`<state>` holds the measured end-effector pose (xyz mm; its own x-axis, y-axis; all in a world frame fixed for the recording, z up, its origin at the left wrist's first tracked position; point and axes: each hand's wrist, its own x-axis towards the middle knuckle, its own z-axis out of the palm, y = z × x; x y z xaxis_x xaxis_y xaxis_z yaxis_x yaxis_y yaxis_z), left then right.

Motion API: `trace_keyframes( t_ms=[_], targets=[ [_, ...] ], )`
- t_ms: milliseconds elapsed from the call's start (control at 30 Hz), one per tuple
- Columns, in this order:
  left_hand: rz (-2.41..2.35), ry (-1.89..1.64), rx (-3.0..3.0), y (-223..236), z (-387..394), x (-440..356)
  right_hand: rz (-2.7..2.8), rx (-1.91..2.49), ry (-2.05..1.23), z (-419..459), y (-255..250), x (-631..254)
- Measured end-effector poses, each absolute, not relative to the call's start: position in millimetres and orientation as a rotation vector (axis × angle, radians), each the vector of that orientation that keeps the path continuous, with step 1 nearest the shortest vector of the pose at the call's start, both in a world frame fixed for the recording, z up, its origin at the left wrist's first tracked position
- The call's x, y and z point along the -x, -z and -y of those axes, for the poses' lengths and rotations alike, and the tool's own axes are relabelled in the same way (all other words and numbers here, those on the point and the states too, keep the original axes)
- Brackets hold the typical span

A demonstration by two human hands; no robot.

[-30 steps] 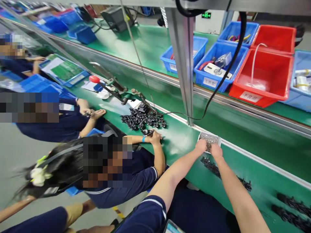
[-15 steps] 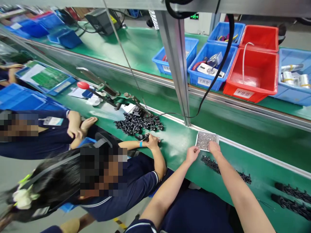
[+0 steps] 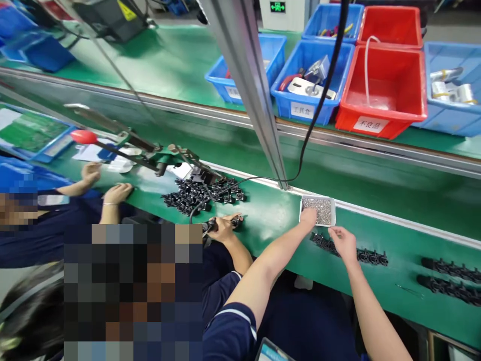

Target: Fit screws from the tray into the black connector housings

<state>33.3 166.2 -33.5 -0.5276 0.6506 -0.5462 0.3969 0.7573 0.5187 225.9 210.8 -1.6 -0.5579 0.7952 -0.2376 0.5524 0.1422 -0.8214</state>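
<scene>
A small white tray point(image 3: 332, 200) full of tiny silver screws sits on the green bench by the base of a metal post. My left hand point(image 3: 308, 217) reaches into its near left corner, fingers pinched down among the screws. My right hand point(image 3: 343, 241) hovers just below the tray, fingers curled, over a row of black plastic parts point(image 3: 366, 256) lying on the bench. What either hand holds is too small to see.
A co-worker's hand point(image 3: 222, 226) to my left grips a powered screwdriver beside a heap of black parts point(image 3: 201, 194). A red-knobbed lever press point(image 3: 124, 145) stands further left. Blue bins point(image 3: 304, 113) and a red bin point(image 3: 379, 125) line the far shelf. More black rows point(image 3: 449, 278) lie at right.
My left hand has moved back up to the tray's corner. My right hand has dropped from the tray's edge to just below it. The view has shifted rightward.
</scene>
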Motion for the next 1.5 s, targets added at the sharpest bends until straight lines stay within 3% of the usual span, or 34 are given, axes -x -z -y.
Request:
trace_keyframes(
  t_ms=[233, 533, 633, 767, 867, 1067, 1500],
  targets=[
    [-2.211, -0.308, -0.936, 46.6, -162.5, -28.2, 1.871, 1.48, -1.737, -111.6, 43.1, -285.9],
    [-2.223, -0.3, -1.017, 51.8, -162.9, -23.7, 1.756, 1.565, -1.306, -113.0, 65.3, -263.2],
    [-2.207, -0.515, -1.049, 49.2, -148.3, -21.3, 1.64, 1.588, -1.358, -114.5, 60.8, -259.8],
    [-2.03, -1.072, -0.838, 47.6, -107.7, -32.7, 1.325, 1.682, -1.563, -111.5, 56.5, -248.3],
    [-1.912, -1.22, -0.59, 53.0, -67.9, -54.9, 1.202, 1.73, -1.589, -110.0, 57.2, -240.1],
    [-1.845, -1.202, -0.391, 61.7, -29.5, -95.3, 1.077, 1.819, -1.574, -111.8, 62.9, -236.1],
    [-1.976, -1.04, -0.47, 52.7, -51.2, -100.0, 1.219, 1.844, -1.455, -111.1, 74.0, -234.7]
  ],
)
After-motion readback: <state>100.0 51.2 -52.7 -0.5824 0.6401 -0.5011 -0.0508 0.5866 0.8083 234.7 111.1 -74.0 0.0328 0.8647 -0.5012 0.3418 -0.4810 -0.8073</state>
